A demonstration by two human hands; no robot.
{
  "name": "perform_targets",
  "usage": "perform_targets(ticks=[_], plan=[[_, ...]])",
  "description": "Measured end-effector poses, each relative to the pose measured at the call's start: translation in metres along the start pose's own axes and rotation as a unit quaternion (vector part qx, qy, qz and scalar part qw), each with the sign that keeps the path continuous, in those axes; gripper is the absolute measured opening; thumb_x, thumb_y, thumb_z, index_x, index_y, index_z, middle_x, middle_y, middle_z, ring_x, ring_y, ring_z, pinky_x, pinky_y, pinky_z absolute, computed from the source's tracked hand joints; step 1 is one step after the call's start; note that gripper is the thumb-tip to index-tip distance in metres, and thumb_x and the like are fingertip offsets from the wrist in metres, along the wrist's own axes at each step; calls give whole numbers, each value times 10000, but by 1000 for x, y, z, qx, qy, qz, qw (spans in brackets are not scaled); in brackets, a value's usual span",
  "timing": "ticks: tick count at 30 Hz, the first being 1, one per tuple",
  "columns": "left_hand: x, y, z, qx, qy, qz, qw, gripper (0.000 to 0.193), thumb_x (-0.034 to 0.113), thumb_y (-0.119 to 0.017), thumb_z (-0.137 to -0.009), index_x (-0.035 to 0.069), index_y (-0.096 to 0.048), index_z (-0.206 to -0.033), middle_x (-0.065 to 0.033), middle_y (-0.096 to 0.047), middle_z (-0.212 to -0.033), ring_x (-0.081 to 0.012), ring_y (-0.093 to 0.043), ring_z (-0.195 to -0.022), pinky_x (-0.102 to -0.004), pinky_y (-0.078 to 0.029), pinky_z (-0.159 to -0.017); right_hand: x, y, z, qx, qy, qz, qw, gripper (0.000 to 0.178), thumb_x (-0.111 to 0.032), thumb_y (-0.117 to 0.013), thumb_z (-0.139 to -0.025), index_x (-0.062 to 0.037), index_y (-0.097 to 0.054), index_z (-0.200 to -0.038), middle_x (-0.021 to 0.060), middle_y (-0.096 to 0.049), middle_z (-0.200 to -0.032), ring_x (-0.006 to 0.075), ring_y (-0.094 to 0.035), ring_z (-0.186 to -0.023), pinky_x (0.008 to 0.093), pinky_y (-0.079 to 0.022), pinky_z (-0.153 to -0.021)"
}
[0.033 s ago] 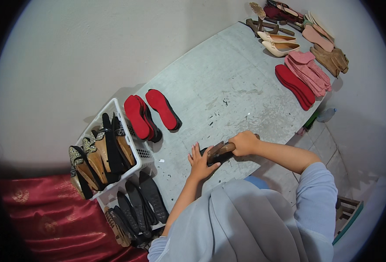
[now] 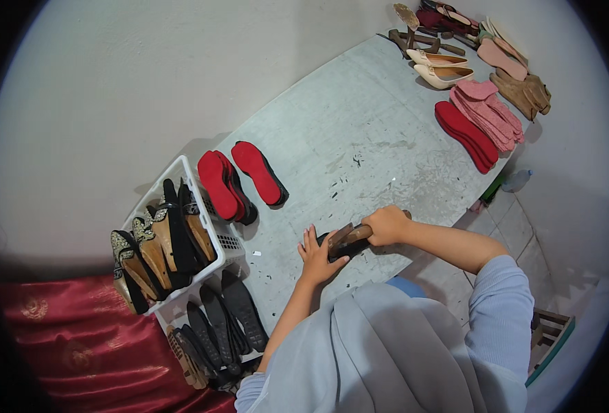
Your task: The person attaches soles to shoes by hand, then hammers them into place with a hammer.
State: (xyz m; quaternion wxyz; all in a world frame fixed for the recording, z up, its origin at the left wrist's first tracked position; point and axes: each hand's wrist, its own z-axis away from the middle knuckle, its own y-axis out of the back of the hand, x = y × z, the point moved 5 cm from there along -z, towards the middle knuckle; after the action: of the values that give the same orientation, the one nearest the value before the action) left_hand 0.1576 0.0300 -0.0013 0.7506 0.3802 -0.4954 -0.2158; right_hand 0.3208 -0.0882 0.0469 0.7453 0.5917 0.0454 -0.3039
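Note:
My left hand [image 2: 316,258] lies with fingers spread on a black sole-shaped piece [image 2: 358,246] near the table's front edge, thumb resting on it. My right hand [image 2: 388,226] is closed around a wooden-handled tool [image 2: 359,233]; its flat, rusty-looking metal part sits over the black piece, close to my left fingers. The hands and the tool hide much of the piece. Beyond my left hand are a stack of red-topped black soles [image 2: 219,186] and a separate red-topped sole [image 2: 259,173].
At left, a white basket [image 2: 182,162] holds wedge sandals, above several black soles [image 2: 246,310]. Across the table [image 2: 318,124] at far right lie red insoles [image 2: 464,136], pink insoles [image 2: 485,113], cream shoes [image 2: 443,74], brown gloves [image 2: 521,93] and hammers. Dark scraps dot the tabletop.

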Motion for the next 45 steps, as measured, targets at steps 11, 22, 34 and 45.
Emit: perform_targets(ticks=[11,22,34,45], plan=[[-3,-2,-1,-14,19,-18,1000,749,506,-724,-668,295,-446,-1331,-306,-81,-1490,-467,0,-1389,-645,7,-1044,79,47,51,48,-53,90,993,223,-257,-631,-609,-123,-657,-784,138,-651,-692,332,-648,-674,448,-507,-619],[-3,-1,1,-7,36,-18,999,752,544,-722,-643,324,-464,-1314,-275,-127,-1496,-432,-31,-1400,-656,-5,-1035,97,93,84,182,-56,224,956,179,-217,-653,-585,-107,-600,-716,122,-620,-625,325,-625,-598,454,-465,-529],[-37,24,2,86,3,65,994,833,508,-755,-644,137,-454,-1327,-232,-451,-1293,-356,-426,-1226,-441,-314,-1018,117,24,104,415,-245,146,864,166,-118,-657,-611,-111,-591,-763,73,-583,-741,286,-583,-730,451,-402,-679],[-49,32,8,54,82,46,994,649,375,-830,-622,44,-603,-1132,-173,-591,-1044,-289,-598,-941,-362,-480,-833,88,-10,97,290,-369,47,882,379,-68,-646,-627,-109,-580,-997,105,-535,-1011,295,-491,-1034,479,-334,-886]])
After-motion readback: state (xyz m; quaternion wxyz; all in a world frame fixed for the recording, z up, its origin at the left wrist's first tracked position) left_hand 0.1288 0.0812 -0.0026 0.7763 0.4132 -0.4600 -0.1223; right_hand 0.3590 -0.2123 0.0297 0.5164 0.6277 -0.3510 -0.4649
